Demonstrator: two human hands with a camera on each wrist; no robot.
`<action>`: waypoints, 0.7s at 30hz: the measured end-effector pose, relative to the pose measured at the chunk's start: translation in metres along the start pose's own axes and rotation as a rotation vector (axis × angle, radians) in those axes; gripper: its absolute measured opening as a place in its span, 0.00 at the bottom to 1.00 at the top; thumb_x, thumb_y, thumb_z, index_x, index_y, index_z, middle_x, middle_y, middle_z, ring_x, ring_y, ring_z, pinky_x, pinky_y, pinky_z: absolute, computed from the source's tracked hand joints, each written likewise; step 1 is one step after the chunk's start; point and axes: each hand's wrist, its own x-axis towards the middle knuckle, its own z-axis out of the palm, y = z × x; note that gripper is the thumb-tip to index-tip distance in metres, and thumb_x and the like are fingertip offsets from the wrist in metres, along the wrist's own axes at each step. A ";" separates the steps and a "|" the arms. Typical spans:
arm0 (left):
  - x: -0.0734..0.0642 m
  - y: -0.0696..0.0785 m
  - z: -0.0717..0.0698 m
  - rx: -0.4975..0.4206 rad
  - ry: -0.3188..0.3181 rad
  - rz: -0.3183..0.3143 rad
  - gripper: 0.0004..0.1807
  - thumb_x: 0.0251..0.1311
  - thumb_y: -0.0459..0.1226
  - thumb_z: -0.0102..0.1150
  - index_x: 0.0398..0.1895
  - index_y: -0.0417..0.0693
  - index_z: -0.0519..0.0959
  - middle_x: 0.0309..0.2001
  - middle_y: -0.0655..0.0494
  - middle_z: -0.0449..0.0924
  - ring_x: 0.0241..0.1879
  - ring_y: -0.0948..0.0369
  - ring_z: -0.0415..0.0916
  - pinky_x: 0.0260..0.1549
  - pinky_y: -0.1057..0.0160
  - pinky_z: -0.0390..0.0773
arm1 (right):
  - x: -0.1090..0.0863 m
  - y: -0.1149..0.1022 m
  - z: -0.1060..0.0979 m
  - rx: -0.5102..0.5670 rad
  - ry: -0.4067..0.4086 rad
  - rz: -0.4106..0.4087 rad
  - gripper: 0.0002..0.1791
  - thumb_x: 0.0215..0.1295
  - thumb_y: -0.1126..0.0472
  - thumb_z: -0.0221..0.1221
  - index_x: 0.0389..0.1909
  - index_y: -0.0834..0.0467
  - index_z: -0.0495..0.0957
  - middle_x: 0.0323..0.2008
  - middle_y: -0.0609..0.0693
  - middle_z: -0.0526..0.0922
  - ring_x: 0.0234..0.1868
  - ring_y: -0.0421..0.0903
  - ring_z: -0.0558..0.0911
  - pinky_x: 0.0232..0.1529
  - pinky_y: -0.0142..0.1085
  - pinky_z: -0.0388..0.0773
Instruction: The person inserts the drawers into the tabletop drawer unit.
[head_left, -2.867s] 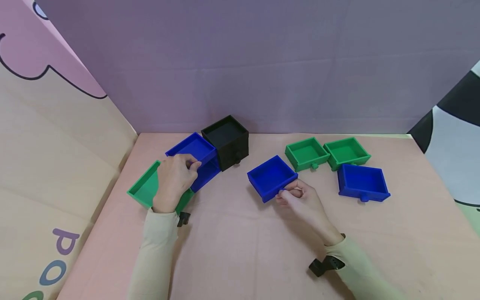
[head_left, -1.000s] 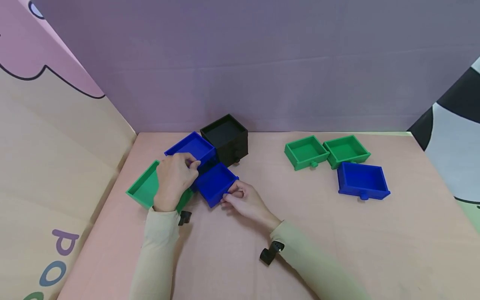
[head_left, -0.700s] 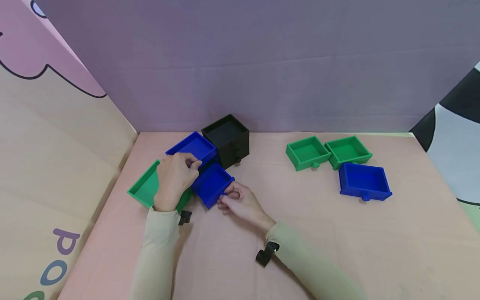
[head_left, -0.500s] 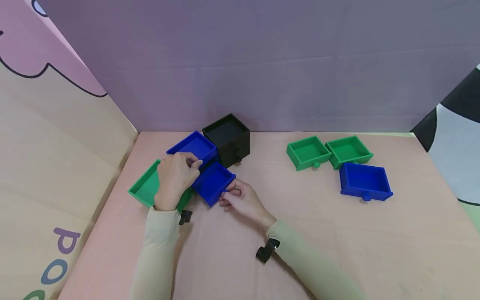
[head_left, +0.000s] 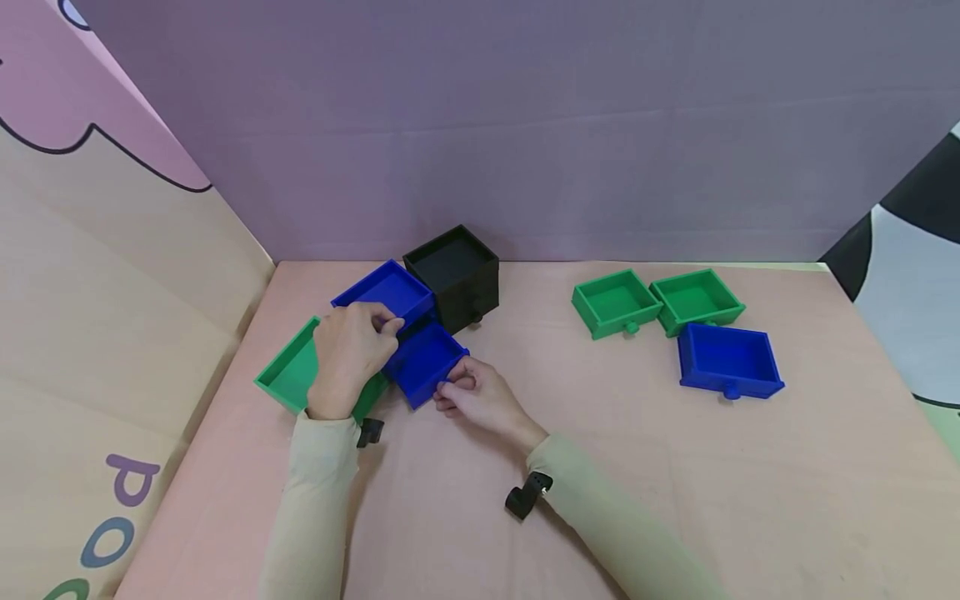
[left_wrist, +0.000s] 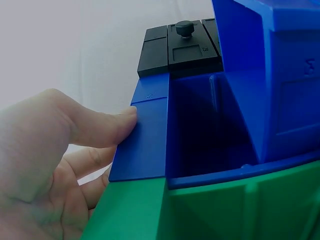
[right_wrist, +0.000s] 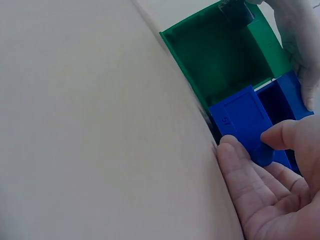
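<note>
My left hand point(head_left: 348, 358) grips the blue drawer casing point(head_left: 385, 290); in the left wrist view its thumb point(left_wrist: 102, 125) lies on the casing's blue wall point(left_wrist: 145, 137). With my right hand point(head_left: 483, 400) I pinch the round knob point(right_wrist: 263, 155) of a blue drawer point(head_left: 423, 358). That drawer stands at the casing's open front, tilted in the left wrist view, its far end partly in the opening. How deep it reaches is hard to tell. A green casing point(head_left: 288, 375) adjoins the blue one, partly covered by my left hand and forearm.
A black drawer unit point(head_left: 472, 287) with a knob stands against the blue casing, near the grey-purple back wall. Two green drawers point(head_left: 615, 300) and another blue drawer point(head_left: 729, 357) lie on the pink cloth at the right. A cream side wall point(head_left: 150, 317) rises at the left.
My right hand has carried the blue drawer leftward from mid-table to the blue casing's front. Over the last half second it shifts only slightly. My left hand stays on the casing.
</note>
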 end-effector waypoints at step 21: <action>0.000 -0.001 0.001 -0.002 0.004 0.007 0.11 0.69 0.43 0.68 0.37 0.47 0.93 0.26 0.49 0.88 0.23 0.52 0.79 0.22 0.60 0.70 | -0.001 -0.008 0.003 -0.219 0.088 0.011 0.13 0.75 0.56 0.65 0.49 0.61 0.80 0.40 0.57 0.91 0.32 0.46 0.91 0.39 0.39 0.90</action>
